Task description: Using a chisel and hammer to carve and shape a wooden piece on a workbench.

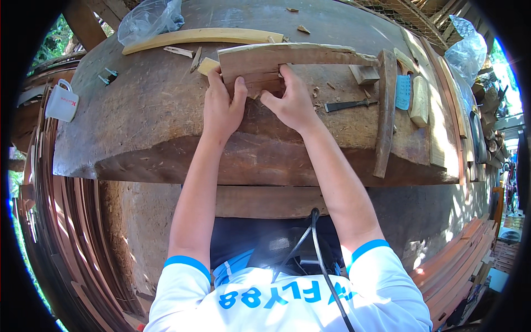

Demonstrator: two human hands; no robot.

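Both hands grip a rough brown wooden board (246,61) over the workbench. Its left end is broad, and a narrow arm runs from there toward the right. My left hand (224,108) is closed on the broad part, thumb on the near face and other fingers partly hidden. At the inner corner beneath the narrow arm, my right hand (293,102) grips the same board between thumb and fingers. Beside my left fingers is a small pale wood block (208,66). A flat dark chisel (345,105) lies right of my right hand, near a squared wood block (365,75).
On the thick wooden workbench (138,122) lie a long pale strip (204,36), a plastic bag (149,23) and scattered chips. A dark wooden bar (386,122) crosses the front edge at right, beside a blue sheet (402,92) and a pale wood piece (420,102). A white mug (62,102) sits far left.
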